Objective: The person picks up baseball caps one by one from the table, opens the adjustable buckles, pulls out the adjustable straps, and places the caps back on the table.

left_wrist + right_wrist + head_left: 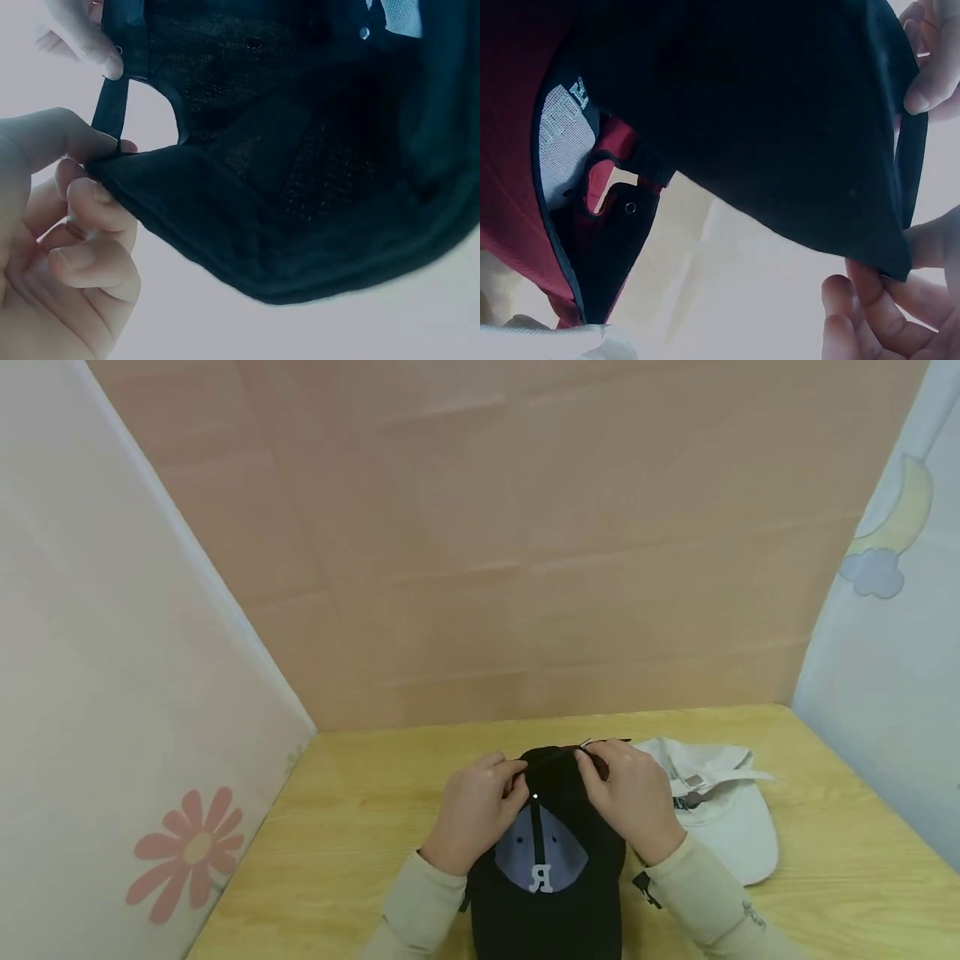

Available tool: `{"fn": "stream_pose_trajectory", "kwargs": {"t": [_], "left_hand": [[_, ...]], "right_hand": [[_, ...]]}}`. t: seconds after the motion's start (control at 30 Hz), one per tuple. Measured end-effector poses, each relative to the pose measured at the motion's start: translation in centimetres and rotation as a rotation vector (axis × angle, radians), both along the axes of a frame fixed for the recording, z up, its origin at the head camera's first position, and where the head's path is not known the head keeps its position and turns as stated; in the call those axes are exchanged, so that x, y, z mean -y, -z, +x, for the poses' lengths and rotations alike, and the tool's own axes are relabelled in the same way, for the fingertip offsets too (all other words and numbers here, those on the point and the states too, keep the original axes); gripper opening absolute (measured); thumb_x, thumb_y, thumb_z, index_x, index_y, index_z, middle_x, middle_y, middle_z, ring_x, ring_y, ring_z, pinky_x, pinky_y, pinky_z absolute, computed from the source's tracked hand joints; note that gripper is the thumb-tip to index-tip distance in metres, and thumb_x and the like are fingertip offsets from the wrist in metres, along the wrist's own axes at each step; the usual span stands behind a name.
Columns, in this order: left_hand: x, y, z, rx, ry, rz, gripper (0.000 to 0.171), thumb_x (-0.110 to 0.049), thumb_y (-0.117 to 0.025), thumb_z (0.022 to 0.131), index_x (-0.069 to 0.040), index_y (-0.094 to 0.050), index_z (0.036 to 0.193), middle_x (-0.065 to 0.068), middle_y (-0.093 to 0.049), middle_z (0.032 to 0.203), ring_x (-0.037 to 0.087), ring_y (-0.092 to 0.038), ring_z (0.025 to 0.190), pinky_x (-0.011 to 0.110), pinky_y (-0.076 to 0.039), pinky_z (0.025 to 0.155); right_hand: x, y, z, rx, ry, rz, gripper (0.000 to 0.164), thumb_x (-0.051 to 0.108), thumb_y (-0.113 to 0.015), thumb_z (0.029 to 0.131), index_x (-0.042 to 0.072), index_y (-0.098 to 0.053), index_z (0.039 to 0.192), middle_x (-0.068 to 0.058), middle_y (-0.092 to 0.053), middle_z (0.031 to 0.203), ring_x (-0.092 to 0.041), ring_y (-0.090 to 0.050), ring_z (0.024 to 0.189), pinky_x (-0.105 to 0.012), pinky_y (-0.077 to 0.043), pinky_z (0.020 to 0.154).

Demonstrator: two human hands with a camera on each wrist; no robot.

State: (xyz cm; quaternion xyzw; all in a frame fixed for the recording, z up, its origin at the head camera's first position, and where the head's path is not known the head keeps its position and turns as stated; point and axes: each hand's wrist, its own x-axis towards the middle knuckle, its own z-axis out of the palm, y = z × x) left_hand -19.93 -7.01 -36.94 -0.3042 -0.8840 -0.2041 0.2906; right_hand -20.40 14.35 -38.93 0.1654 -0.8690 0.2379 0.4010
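Observation:
A black baseball cap (pixel 558 918) stands between both hands, its hollow inside facing me. Inside it show a bluish front panel (pixel 567 853) and a white letter. My left hand (pixel 480 810) pinches the cap's back edge at one end of the narrow strap (pixel 111 111). My right hand (pixel 633 793) pinches the other end, beside the arched opening. Light shows through that opening in the left wrist view. In the right wrist view a dark red cap (pixel 510 187) with a black lining is close to the black one; the head view mostly hides it.
A white cap (pixel 738 831) lies on the wooden table (pixel 360 827) just right of my right hand, its strap sticking out. A black buckle (pixel 647 890) shows by the right sleeve. Printed cloth walls (pixel 90 652) border the table left, right and behind.

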Motion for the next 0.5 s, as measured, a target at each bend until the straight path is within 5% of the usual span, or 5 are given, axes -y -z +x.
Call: {"fn": "stream_pose_trajectory", "kwargs": {"t": [0.5], "left_hand": [[0.37, -0.07, -0.28, 0.011, -0.008, -0.001, 0.009, -0.007, -0.070, 0.086, -0.012, -0.076, 0.091, -0.008, -0.054, 0.066, -0.001, -0.041, 0.052, 0.012, -0.035, 0.048]], "right_hand": [[-0.40, -0.09, -0.25, 0.019, 0.069, 0.010, 0.014, 0.017, -0.074, 0.086, 0.004, -0.077, 0.089, -0.010, -0.072, 0.073, -0.019, -0.058, 0.048, -0.032, -0.042, 0.040]]}}
